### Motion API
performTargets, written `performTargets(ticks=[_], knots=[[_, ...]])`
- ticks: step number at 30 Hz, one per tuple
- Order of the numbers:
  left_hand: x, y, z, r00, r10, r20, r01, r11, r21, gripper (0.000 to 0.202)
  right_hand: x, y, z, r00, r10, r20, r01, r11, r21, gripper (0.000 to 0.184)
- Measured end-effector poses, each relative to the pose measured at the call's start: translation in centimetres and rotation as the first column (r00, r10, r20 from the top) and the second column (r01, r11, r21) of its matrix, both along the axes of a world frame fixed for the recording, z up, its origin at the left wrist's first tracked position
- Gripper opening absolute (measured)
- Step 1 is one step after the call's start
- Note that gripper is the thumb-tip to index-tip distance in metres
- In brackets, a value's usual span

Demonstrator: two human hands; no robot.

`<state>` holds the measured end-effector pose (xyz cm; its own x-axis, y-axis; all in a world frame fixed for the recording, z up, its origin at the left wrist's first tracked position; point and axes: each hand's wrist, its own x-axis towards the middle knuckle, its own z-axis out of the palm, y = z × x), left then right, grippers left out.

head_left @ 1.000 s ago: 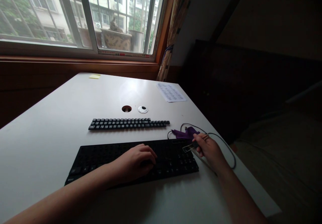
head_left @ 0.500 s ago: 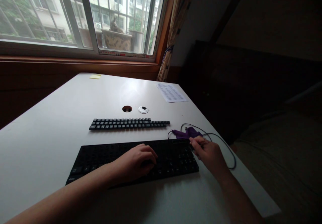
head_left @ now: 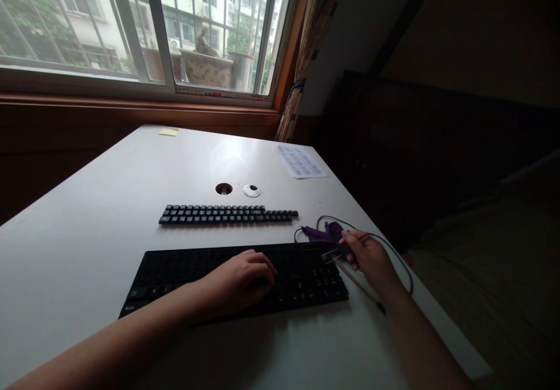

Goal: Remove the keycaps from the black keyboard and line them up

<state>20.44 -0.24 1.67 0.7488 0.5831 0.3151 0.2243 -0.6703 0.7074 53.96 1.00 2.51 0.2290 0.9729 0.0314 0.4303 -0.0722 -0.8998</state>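
Note:
A black keyboard lies on the white desk; much of its left part looks bare of keycaps, while keys show at its right and lower left. My left hand rests over its middle, fingers curled together, tips hidden; what they hold, if anything, I cannot make out. In my right hand is a keycap puller, pinched by its dark handle, wire prongs pointing left above the keyboard's upper right corner. Beyond the keyboard, loose black keycaps stand in neat rows.
A purple cloth and a dark cable lie at the right by the keyboard. Farther back are a cable hole, a round cover, a printed sheet and yellow notes. The desk's right edge is near my right arm.
My right hand has moved slightly right, and the puller's wire prongs now show clearly. My left hand stays on the keyboard. The view has shifted a little.

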Motion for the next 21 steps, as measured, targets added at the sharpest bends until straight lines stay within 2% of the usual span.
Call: performTargets(ticks=[4,8,13,17,21], knots=[[0.0,-0.1,0.1,1.0,0.023,0.005,-0.023,1.0,-0.008,0.02,-1.9,-0.1,1.5,0.999,0.042,-0.012,-0.042,0.999,0.033,0.038],[0.0,-0.1,0.2,0.992,0.129,-0.002,-0.129,0.991,-0.043,0.023,-4.9,0.0,2.7,0.992,0.115,-0.045,-0.111,0.99,0.085,0.038],[-0.2,0.4,0.6,0.965,0.255,0.067,-0.248,0.964,-0.093,0.016,-8.6,0.2,3.4,0.977,0.2,-0.076,-0.191,0.975,0.111,0.037],[-0.5,0.7,0.6,0.946,0.303,0.115,-0.284,0.946,-0.156,0.017,-11.1,0.3,3.8,0.958,0.267,-0.1,-0.256,0.96,0.112,0.036],[-0.6,0.8,0.6,0.932,0.33,0.152,-0.306,0.938,-0.16,0.016,-12.5,0.4,3.7,0.947,0.296,-0.125,-0.283,0.953,0.112,0.037]])
